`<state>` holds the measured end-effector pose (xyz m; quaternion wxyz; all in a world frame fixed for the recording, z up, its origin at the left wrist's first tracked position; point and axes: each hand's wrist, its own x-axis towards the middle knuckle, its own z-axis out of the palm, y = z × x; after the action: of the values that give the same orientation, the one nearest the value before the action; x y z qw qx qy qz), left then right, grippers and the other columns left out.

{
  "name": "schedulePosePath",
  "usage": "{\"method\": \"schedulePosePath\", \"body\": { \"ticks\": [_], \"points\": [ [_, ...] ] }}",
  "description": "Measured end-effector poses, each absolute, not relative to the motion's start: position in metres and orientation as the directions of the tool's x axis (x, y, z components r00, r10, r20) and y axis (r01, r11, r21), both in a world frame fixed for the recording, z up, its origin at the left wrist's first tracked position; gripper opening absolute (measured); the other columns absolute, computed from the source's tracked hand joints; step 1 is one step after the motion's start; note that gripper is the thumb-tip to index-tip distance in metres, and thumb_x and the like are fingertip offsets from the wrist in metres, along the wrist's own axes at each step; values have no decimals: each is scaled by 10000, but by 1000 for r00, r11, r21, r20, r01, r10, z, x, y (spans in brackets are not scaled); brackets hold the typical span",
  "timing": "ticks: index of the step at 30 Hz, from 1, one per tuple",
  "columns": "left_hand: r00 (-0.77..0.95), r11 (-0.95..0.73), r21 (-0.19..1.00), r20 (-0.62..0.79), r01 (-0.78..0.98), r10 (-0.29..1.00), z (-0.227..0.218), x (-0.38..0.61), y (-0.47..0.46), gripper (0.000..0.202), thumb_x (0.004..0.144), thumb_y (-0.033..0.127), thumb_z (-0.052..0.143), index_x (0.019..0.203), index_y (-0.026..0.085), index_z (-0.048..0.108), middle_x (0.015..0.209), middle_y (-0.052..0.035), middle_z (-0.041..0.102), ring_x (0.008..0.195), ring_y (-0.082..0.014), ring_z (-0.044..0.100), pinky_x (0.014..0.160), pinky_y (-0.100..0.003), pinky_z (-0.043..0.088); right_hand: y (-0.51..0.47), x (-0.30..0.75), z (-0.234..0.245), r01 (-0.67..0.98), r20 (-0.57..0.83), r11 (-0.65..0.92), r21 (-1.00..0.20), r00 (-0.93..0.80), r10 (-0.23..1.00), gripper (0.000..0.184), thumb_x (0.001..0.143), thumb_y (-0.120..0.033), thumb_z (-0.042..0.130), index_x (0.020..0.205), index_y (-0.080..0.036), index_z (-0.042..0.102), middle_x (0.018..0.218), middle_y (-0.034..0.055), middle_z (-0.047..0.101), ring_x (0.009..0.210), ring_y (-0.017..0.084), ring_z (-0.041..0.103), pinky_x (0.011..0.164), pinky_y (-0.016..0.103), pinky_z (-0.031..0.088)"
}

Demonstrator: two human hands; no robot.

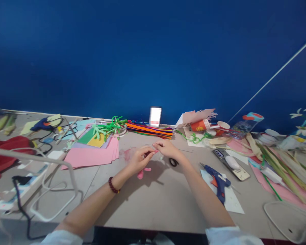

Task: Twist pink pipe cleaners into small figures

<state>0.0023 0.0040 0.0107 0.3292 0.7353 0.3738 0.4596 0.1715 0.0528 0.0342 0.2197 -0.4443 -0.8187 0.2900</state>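
My left hand (140, 158) and my right hand (168, 148) meet above the middle of the grey table (153, 200). Both pinch a small pink piece (155, 150) on a thin wire (186, 150) that runs out to the right. A pink scrap (142, 173) hangs or lies just under my left hand. I wear a dark red bead bracelet (113, 185) on my left wrist. Black scissors (172, 162) lie right beside my right wrist.
Pink paper sheets (91, 157) and coloured sheets lie at the left, pipe cleaners (150, 130) at the back. A blue glue gun (218, 180) rests on white paper at the right, another glue gun (42, 124) far left. Orange paper cups (201, 125), a phone (231, 164), long leaves (283, 166).
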Motion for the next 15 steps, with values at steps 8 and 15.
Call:
{"method": "schedulePosePath", "body": {
  "ticks": [8, 15],
  "points": [
    [82, -163, 981, 172, -105, 982, -1, -1, 18, 325, 757, 485, 600, 794, 162, 596, 624, 15, 540, 539, -90, 494, 527, -208, 426, 46, 151, 16, 642, 199, 406, -650, -371, 907, 332, 923, -333, 336, 739, -194, 575, 692, 3, 604, 647, 131, 517, 599, 220, 341],
    [390, 250, 913, -113, -321, 914, 9, -6, 24, 282, 648, 380, 732, 777, 140, 661, 637, -25, 578, 571, -113, 539, 588, -254, 475, 51, 157, 24, 692, 304, 363, -624, -212, 929, 346, 930, -381, 344, 698, -193, 518, 642, -2, 565, 603, 135, 498, 565, 221, 306]
  ]
}}
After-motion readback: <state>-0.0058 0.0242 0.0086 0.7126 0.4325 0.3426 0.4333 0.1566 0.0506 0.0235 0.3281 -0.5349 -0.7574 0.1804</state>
